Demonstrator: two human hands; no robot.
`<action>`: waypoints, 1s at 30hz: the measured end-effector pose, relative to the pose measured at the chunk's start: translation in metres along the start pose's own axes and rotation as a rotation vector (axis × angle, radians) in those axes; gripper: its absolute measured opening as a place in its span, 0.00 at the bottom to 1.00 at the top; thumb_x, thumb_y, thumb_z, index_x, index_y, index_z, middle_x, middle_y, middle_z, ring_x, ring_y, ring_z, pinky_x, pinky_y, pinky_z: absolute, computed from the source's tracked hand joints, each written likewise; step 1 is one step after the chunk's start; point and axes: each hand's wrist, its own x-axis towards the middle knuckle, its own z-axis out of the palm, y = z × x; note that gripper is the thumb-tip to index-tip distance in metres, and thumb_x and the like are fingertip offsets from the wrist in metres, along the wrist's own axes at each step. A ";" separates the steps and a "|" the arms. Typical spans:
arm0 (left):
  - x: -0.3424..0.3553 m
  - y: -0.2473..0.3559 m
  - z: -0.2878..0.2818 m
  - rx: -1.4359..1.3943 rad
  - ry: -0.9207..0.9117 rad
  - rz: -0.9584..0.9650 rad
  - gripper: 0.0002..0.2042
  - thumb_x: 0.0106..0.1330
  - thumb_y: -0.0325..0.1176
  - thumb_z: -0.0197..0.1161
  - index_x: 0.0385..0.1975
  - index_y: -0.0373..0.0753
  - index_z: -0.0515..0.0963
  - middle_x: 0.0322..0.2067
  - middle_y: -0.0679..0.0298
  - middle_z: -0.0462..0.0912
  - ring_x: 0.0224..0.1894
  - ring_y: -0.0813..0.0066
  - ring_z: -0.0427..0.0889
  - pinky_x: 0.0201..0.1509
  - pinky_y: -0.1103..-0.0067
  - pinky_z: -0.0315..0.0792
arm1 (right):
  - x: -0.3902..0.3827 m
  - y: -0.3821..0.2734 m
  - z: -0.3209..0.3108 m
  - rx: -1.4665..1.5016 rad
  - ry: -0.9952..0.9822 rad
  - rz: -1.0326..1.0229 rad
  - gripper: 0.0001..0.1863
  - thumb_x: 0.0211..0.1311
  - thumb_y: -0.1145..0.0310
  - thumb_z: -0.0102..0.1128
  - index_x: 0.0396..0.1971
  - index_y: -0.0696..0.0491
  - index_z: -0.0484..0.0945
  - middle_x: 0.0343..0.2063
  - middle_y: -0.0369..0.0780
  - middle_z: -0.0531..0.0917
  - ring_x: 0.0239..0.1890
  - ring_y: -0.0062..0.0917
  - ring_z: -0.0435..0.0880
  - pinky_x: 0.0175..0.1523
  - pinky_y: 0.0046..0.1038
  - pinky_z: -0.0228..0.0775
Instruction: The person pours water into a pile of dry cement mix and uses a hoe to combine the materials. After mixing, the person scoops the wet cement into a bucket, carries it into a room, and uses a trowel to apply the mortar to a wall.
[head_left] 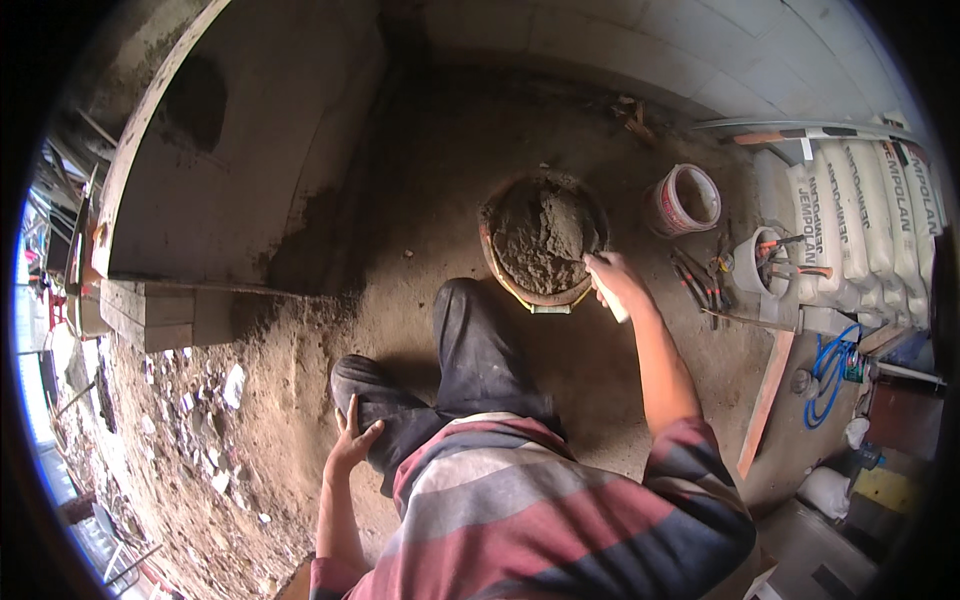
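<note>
A round bucket (500,268) full of wet grey mortar (540,235) stands on the dirt floor in front of me. My right hand (618,282) grips a pale tool handle (612,302) at the bucket's right rim, its working end down in the mortar. I am crouching, and my left hand (352,440) rests open on my left knee (365,385), holding nothing. My dark trouser leg (475,350) reaches up toward the bucket.
A plastered grey block wall (240,150) rises at the left, with stacked blocks (160,312) at its foot and rubble (200,420) below. At right are a small red-and-white pail (686,200), hand tools (700,285), stacked white sacks (860,215), a wooden plank (765,400) and a blue hose (828,375).
</note>
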 end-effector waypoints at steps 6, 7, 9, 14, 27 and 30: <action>0.010 0.019 -0.002 0.148 -0.181 -0.242 0.58 0.52 0.66 0.71 0.75 0.67 0.35 0.71 0.34 0.17 0.75 0.35 0.39 0.67 0.54 0.66 | 0.001 0.004 0.012 -0.020 0.088 -0.101 0.16 0.65 0.54 0.61 0.36 0.52 0.75 0.17 0.31 0.71 0.15 0.17 0.70 0.17 0.25 0.62; 0.010 0.044 -0.017 0.154 -0.193 -0.289 0.58 0.51 0.67 0.71 0.75 0.67 0.34 0.71 0.34 0.18 0.75 0.35 0.39 0.68 0.54 0.65 | -0.003 0.004 0.017 0.152 0.094 -0.153 0.14 0.65 0.55 0.61 0.35 0.52 0.75 0.16 0.30 0.69 0.13 0.16 0.67 0.16 0.26 0.59; 0.004 0.057 -0.022 0.068 -0.240 -0.316 0.59 0.50 0.67 0.71 0.75 0.67 0.33 0.71 0.34 0.18 0.75 0.35 0.40 0.68 0.55 0.65 | -0.023 -0.022 0.017 0.100 0.082 -0.076 0.12 0.68 0.58 0.58 0.36 0.52 0.76 0.14 0.32 0.70 0.10 0.17 0.67 0.14 0.25 0.59; 0.010 0.020 -0.014 0.073 -0.142 -0.247 0.59 0.50 0.67 0.71 0.75 0.67 0.34 0.71 0.34 0.17 0.75 0.36 0.40 0.70 0.56 0.63 | -0.046 -0.061 0.088 0.784 -0.140 -0.115 0.19 0.66 0.50 0.56 0.45 0.51 0.77 0.22 0.34 0.77 0.16 0.20 0.74 0.21 0.24 0.70; 0.008 0.020 -0.028 -0.037 -0.127 -0.196 0.59 0.49 0.63 0.75 0.75 0.68 0.37 0.72 0.38 0.16 0.76 0.37 0.35 0.56 0.56 0.77 | -0.028 -0.319 0.354 0.484 0.782 -1.081 0.16 0.67 0.66 0.57 0.49 0.57 0.68 0.39 0.42 0.78 0.40 0.30 0.79 0.45 0.32 0.71; 0.002 0.002 -0.016 -0.025 -0.102 -0.207 0.60 0.49 0.62 0.75 0.76 0.67 0.36 0.72 0.37 0.16 0.76 0.37 0.36 0.59 0.54 0.74 | -0.101 -0.306 0.431 0.467 0.449 -1.347 0.11 0.69 0.63 0.56 0.40 0.56 0.72 0.29 0.38 0.79 0.28 0.24 0.78 0.34 0.29 0.70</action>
